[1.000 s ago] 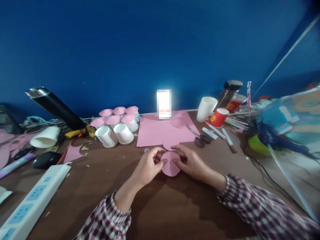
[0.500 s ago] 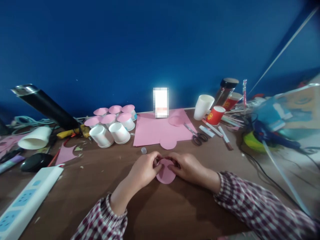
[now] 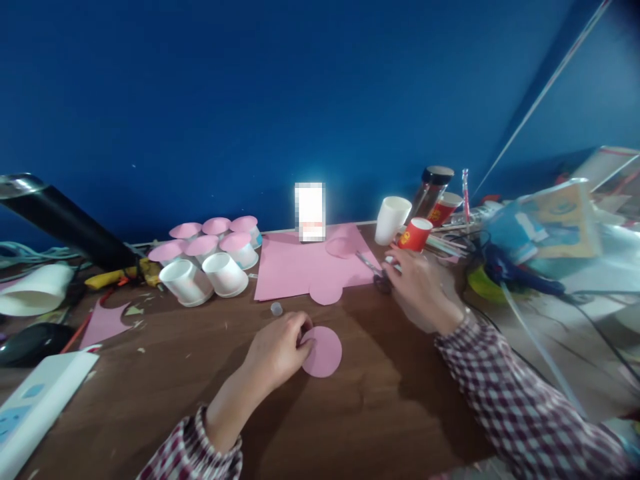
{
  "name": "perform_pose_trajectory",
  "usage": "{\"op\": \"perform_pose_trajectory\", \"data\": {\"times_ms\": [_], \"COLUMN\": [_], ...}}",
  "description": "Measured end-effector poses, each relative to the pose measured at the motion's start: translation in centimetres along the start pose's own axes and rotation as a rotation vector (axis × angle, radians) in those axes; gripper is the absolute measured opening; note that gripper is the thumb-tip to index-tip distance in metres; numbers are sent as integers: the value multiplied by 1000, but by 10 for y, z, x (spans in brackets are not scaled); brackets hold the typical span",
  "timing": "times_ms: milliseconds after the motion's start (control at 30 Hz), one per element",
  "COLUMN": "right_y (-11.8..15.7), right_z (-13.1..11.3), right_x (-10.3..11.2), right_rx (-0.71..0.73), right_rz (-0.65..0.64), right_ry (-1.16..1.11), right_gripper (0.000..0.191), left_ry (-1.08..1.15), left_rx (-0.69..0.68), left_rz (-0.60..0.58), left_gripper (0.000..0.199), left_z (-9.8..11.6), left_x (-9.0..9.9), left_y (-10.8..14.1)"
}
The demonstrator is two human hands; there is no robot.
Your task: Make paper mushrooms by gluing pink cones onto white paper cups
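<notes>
My left hand [image 3: 280,347] pinches the left edge of a pink paper circle [image 3: 323,352] low over the brown table. Off to the right, my right hand [image 3: 417,283] reaches over the spot beside the scissors [image 3: 381,277] and the small red cup [image 3: 415,235]; its fingers are partly smeared, and what lies under them is hidden. A large pink sheet [image 3: 295,267] lies behind both hands, with another pink circle [image 3: 326,292] at its front edge. A small clear round cap [image 3: 277,309] rests beyond my left hand.
Several white cups with pink tops [image 3: 236,250] and two open white cups [image 3: 185,281] stand at the left. A white power strip [image 3: 47,397] and black flask [image 3: 75,220] are farther left. Tall white cup [image 3: 393,219], cables and bags crowd the right.
My right hand has let go of the pink circle and moved right and away, over to the scissors and red cup. My left hand still holds the circle. The view has shifted slightly.
</notes>
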State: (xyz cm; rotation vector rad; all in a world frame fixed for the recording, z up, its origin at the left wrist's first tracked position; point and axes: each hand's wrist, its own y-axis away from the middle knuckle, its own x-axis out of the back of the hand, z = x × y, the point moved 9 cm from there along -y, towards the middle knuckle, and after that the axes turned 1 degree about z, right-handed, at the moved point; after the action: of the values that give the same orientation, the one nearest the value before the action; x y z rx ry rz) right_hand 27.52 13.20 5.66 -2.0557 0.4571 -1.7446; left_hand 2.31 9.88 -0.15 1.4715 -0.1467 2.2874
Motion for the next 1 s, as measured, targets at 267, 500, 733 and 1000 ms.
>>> {"op": "perform_pose_trajectory", "data": {"times_ms": [267,500,733,1000], "right_y": [0,-4,27,70], "right_z": [55,34,-64,-127], "right_x": [-26,-8,-21,-31], "right_rx": [-207,-213,-8,72], "right_rz": [-295,-160,-387,-769], "right_ry": [207,48,-867,-1141], "right_gripper": [26,29,26,25], "left_ry": [107,135,139,151], "left_rx": [-111,-224,-267,-310], "left_rz": [4,0,-9,-13], "left_gripper": [14,24,24,26], "left_z": [2,1,3,3], "left_x": [1,-1,-1,-5], "left_y": [0,4,2,2]}}
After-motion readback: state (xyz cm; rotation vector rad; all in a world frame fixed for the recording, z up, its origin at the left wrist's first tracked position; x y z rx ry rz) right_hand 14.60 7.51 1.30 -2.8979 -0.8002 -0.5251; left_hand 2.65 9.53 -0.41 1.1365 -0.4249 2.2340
